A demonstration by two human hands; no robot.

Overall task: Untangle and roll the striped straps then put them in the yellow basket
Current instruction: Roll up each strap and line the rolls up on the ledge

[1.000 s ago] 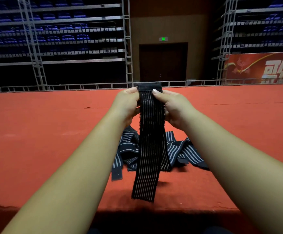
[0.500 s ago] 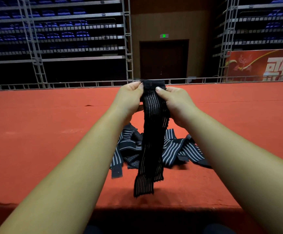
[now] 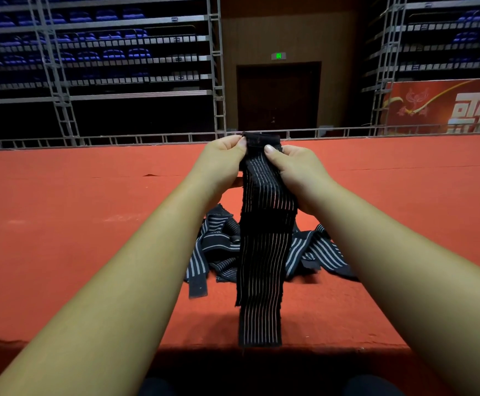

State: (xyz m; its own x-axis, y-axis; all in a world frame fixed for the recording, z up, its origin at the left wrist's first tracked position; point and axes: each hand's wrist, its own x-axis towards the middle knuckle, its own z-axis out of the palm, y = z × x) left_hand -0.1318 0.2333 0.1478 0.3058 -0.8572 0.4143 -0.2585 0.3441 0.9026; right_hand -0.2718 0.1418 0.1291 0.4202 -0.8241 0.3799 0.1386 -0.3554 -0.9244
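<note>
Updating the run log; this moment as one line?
left hand: pinches strap top | right hand: pinches strap top | strap: hanging, untangled | other straps: heaped on red floor | basket: unseen

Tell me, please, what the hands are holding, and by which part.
Both the left hand and right hand pinch one striped strap at its dark top end.

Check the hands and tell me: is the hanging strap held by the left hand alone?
No, the left hand and the right hand both pinch the top end of the striped strap.
</note>
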